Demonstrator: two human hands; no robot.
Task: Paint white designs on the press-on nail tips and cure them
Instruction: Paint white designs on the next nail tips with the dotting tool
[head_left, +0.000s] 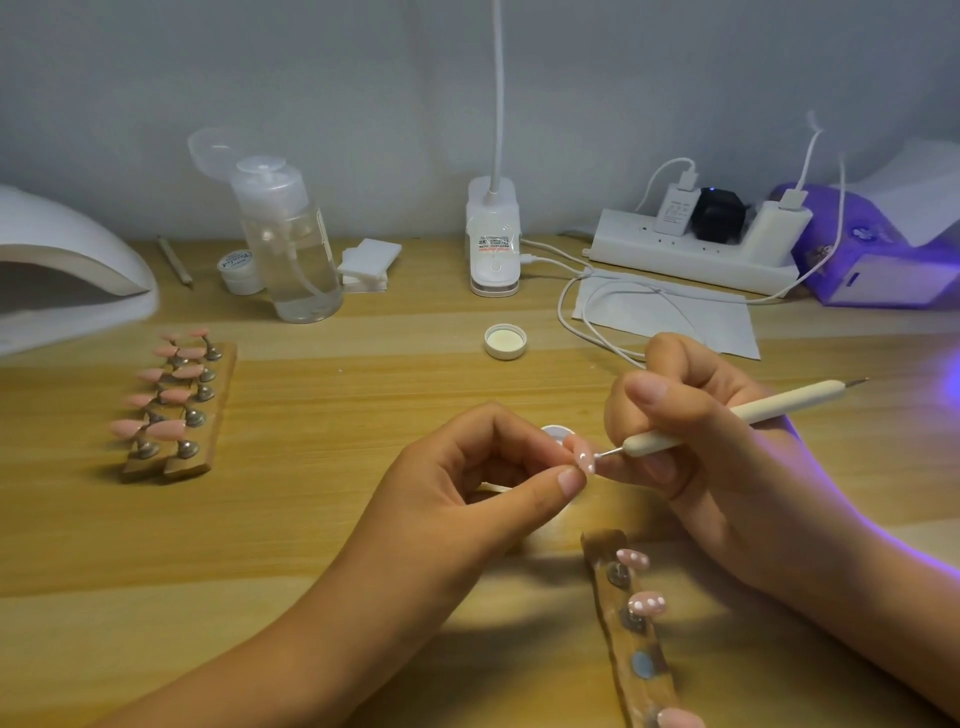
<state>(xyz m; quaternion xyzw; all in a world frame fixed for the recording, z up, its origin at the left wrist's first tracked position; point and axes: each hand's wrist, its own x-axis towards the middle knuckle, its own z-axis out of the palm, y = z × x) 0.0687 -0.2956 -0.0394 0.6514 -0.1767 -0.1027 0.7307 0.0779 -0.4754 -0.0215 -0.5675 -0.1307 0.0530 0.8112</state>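
A: Head view. Left hand (467, 483)?
B: Low in the middle of the frame. Pinching a pink nail tip (585, 460) between thumb and forefinger, other fingers curled loosely underneath.

A: Right hand (701, 441)?
B: Just right of it. Gripping a white dotting tool (727, 415) like a pen, metal point at the nail tip. Touching or a hair off, cannot tell. White dots on that tip.

A: Behind the fingertips?
B: A small round white pot (555, 432), mostly hidden.

A: Toward the bottom edge?
B: A wooden holder strip (639, 639), running from under the right hand down to the bottom edge, right of centre. Two dotted tips (647, 605) standing on it, a bare round disc below them, then another pink tip cut off by the frame.

A: Left side?
B: Two more wooden strips (176, 415) side by side, carrying plain pink tips (165, 429), well apart from both hands. Above them a white curing lamp (67, 270), cut by the left edge.

A: Room to move?
B: A wide stretch of counter (363, 389) between the left strips and the left hand, reaching up to a white cap (505, 341) lying open side up at centre.

A: Back edge?
B: Crowded along the wall: pump bottle (291, 244), small jar (240, 270), clip lamp (493, 249), power strip (691, 254), and a purple lamp (872, 260) glowing at upper right. White cables looping over a paper sheet (670, 317), just beyond the right hand.
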